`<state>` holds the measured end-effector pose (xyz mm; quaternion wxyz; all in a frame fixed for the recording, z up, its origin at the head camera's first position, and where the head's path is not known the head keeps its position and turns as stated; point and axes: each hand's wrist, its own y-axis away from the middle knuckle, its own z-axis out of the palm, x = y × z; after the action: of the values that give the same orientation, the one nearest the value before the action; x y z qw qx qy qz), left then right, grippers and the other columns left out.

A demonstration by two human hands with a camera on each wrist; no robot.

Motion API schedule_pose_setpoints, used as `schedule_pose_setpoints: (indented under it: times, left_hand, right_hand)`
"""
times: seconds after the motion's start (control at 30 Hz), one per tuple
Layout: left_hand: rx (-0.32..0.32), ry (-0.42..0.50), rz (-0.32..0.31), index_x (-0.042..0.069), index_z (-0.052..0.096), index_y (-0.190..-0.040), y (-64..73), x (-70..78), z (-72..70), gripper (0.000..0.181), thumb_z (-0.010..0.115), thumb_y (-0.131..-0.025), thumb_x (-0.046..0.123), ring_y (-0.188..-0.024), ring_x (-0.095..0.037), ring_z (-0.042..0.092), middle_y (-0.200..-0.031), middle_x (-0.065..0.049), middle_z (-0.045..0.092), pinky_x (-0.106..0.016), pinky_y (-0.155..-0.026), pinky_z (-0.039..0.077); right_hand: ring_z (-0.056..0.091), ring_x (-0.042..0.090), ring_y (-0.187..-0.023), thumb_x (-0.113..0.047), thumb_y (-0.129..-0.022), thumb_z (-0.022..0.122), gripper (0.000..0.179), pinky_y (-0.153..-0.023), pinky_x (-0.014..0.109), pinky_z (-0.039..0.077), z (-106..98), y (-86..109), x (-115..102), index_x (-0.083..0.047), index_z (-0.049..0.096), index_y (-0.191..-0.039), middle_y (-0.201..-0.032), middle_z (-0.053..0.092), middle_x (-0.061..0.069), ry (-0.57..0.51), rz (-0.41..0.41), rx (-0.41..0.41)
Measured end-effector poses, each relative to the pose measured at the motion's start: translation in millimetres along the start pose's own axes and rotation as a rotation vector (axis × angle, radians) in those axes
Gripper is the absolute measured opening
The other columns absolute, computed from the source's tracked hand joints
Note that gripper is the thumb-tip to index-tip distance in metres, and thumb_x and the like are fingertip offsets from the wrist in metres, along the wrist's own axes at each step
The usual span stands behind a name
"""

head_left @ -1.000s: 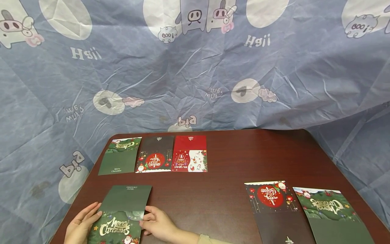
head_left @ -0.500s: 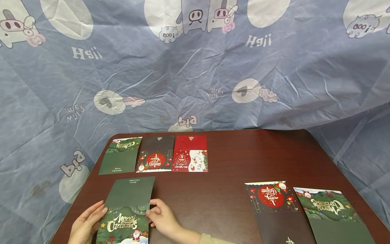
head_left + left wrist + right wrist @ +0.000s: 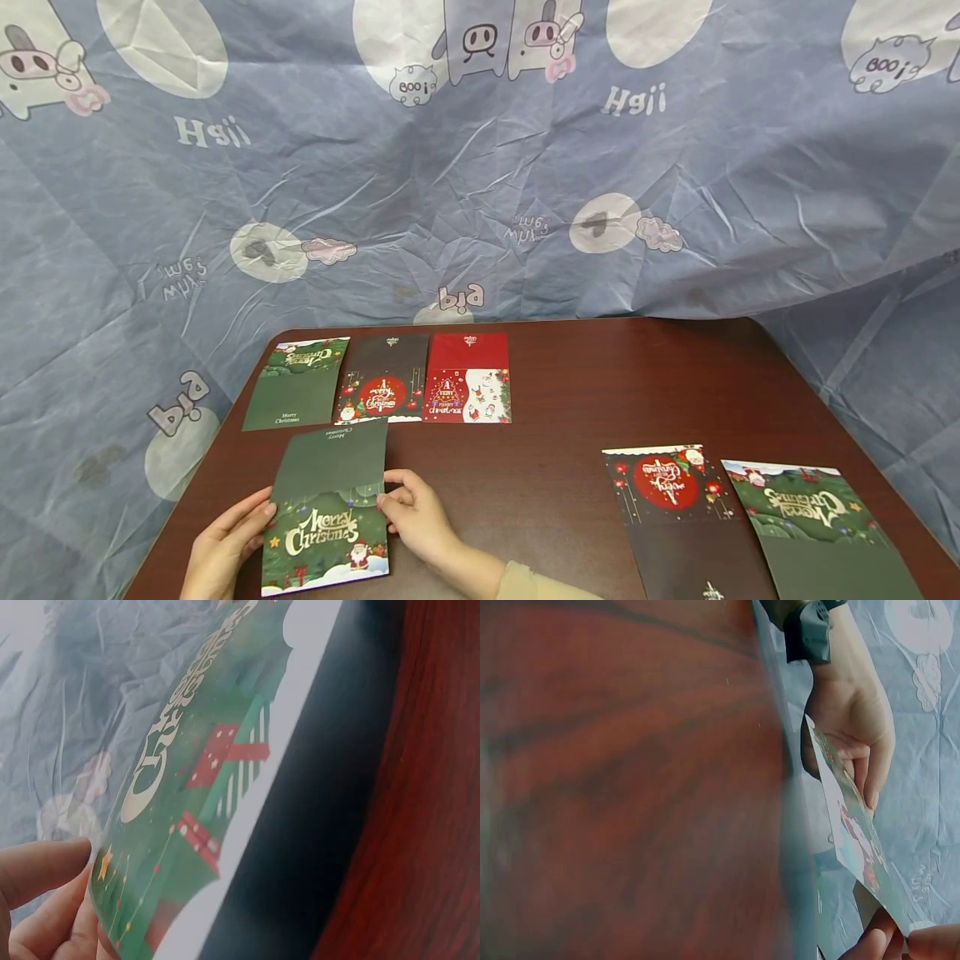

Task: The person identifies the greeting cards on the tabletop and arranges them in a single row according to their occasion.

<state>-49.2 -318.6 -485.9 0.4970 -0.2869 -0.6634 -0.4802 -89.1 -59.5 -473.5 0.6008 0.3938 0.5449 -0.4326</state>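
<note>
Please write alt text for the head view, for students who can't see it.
A left hand and right hand hold an unfolded green Merry Christmas card by its sides over a brown table. Three Christmas cards lie beyond, two cards at right; blue cartoon-print cloth hangs behind.

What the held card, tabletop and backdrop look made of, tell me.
Held card: likely cardstock, satiny; thin edge, middle crease. Tabletop: wood or laminate, slightly glossy; streaked grain, soft sheen. Backdrop: perhaps fabric or plastic sheeting, low sheen; creases, wrinkles.
</note>
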Motion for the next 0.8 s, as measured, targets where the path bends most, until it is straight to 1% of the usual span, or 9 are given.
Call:
schedule_pose_setpoints:
  times: [0.13, 0.23, 0.27, 0.3, 0.37, 0.47, 0.5, 0.63, 0.8]
  left_hand:
    - [-0.035, 0.019, 0.109, 0.029, 0.071, -0.110, -1.3, -1.8, 5.4, 0.029, 0.073, -0.083, 0.019, -0.077, -0.003, 0.060, -0.088, 0.011, 0.068, -0.022, -0.063, 0.049]
    - [-0.054, 0.006, 0.181, 0.025, 0.069, -0.114, -2.7, -2.4, 10.0, 0.032, 0.072, -0.084, 0.017, -0.077, -0.003, 0.060, -0.089, 0.010, 0.067, -0.022, -0.063, 0.049]
    - [-0.069, 0.015, 0.213, 0.021, 0.068, -0.117, -2.8, -2.5, 11.5, 0.033, 0.070, -0.085, 0.014, -0.076, -0.004, 0.060, -0.089, 0.008, 0.067, -0.022, -0.062, 0.049]
    - [-0.064, -0.006, 0.210, 0.024, 0.068, -0.116, -2.9, -1.3, 13.7, 0.033, 0.071, -0.084, 0.016, -0.077, -0.003, 0.060, -0.089, 0.010, 0.066, -0.022, -0.062, 0.049]
    - [-0.054, -0.028, 0.205, 0.024, 0.068, -0.116, -2.9, 1.1, 18.1, 0.033, 0.071, -0.084, 0.017, -0.079, -0.003, 0.059, -0.090, 0.011, 0.066, -0.023, -0.063, 0.049]
    - [-0.024, -0.046, 0.165, 0.019, 0.065, -0.120, -3.0, 5.8, 26.2, 0.037, 0.073, -0.083, 0.019, -0.080, -0.003, 0.059, -0.090, 0.013, 0.066, -0.023, -0.064, 0.048]
    - [-0.005, -0.062, 0.135, 0.019, 0.065, -0.120, -2.8, 8.0, 29.5, 0.039, 0.074, -0.082, 0.023, -0.081, -0.002, 0.059, -0.089, 0.015, 0.065, -0.023, -0.065, 0.048]
    - [0.034, -0.057, 0.106, 0.011, 0.063, -0.122, -1.6, 13.1, 41.0, 0.046, 0.076, -0.080, 0.024, -0.080, -0.002, 0.060, -0.088, 0.015, 0.066, -0.023, -0.065, 0.048]
    - [0.060, -0.036, 0.152, 0.007, 0.064, -0.118, -0.8, 13.4, 51.6, 0.044, 0.077, -0.079, 0.022, -0.077, -0.003, 0.061, -0.086, 0.013, 0.067, -0.023, -0.063, 0.048]
  right_hand:
    - [0.050, 0.009, -0.060, 0.004, -0.088, 0.056, 0.024, -0.053, 0.018, 0.044, -6, 2.7, -14, 0.007, 0.056, -0.112, -0.077, 0.063, 0.021, -0.006, -0.006, 0.016]
    - [0.050, 0.008, -0.061, 0.003, -0.088, 0.056, 0.025, -0.053, 0.018, 0.044, -11, 1.3, -16, 0.007, 0.056, -0.113, -0.078, 0.063, 0.022, -0.002, -0.009, 0.026]
    - [0.050, 0.008, -0.061, 0.003, -0.088, 0.056, 0.025, -0.053, 0.018, 0.045, -12, 0.7, -17, 0.007, 0.056, -0.113, -0.078, 0.063, 0.022, 0.002, -0.009, 0.030]
    - [0.050, 0.009, -0.061, 0.003, -0.088, 0.056, 0.025, -0.054, 0.018, 0.045, -14, -0.1, -17, 0.007, 0.056, -0.113, -0.078, 0.063, 0.022, 0.005, -0.010, 0.033]
    - [0.051, 0.009, -0.062, 0.003, -0.088, 0.056, 0.026, -0.054, 0.019, 0.046, -17, -1.4, -18, 0.008, 0.056, -0.113, -0.079, 0.063, 0.023, 0.011, -0.011, 0.040]
    - [0.051, 0.010, -0.063, 0.002, -0.089, 0.056, 0.025, -0.056, 0.020, 0.046, -23, -2.6, -23, 0.008, 0.056, -0.113, -0.080, 0.063, 0.024, 0.019, -0.009, 0.052]
    - [0.051, 0.010, -0.063, 0.002, -0.089, 0.056, 0.025, -0.056, 0.021, 0.047, -24, -3.1, -24, 0.008, 0.057, -0.113, -0.080, 0.063, 0.024, 0.022, -0.010, 0.057]
    - [0.052, 0.010, -0.065, 0.001, -0.089, 0.057, 0.025, -0.056, 0.021, 0.046, -31, -4.3, -26, 0.008, 0.057, -0.113, -0.081, 0.063, 0.025, 0.029, -0.015, 0.071]
    - [0.052, 0.011, -0.065, 0.001, -0.089, 0.058, 0.026, -0.057, 0.022, 0.047, -39, -6.3, -28, 0.008, 0.058, -0.113, -0.082, 0.063, 0.027, 0.024, -0.015, 0.084]
